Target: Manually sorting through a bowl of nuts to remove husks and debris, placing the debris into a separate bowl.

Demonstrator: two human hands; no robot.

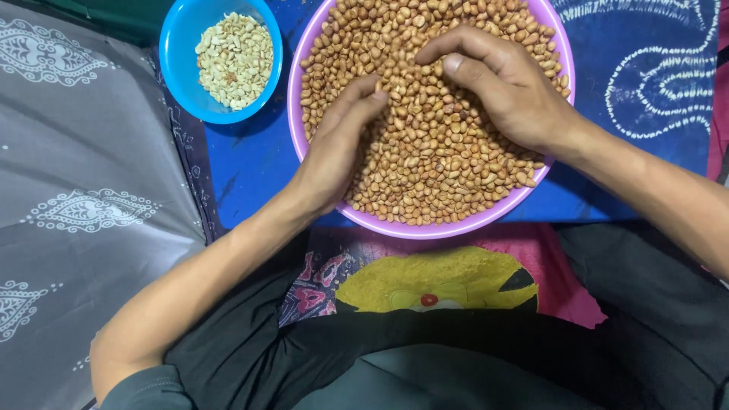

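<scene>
Purple round plastic basin, one of two containers, holds a heap of brown-skinned peanuts; one smaller blue plastic bowl just beside it holds pale skinned peanuts. Two hands rest in the heap: left hand loosely open, right hand curled with fingertips pinching nuts.

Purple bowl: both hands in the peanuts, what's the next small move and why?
Probably pinch a few nuts with the right hand: its fingertips already press into the brown peanuts in the purple bowl, while the left hand rests alongside. The blue bowl holds pale skinned ones.
</scene>
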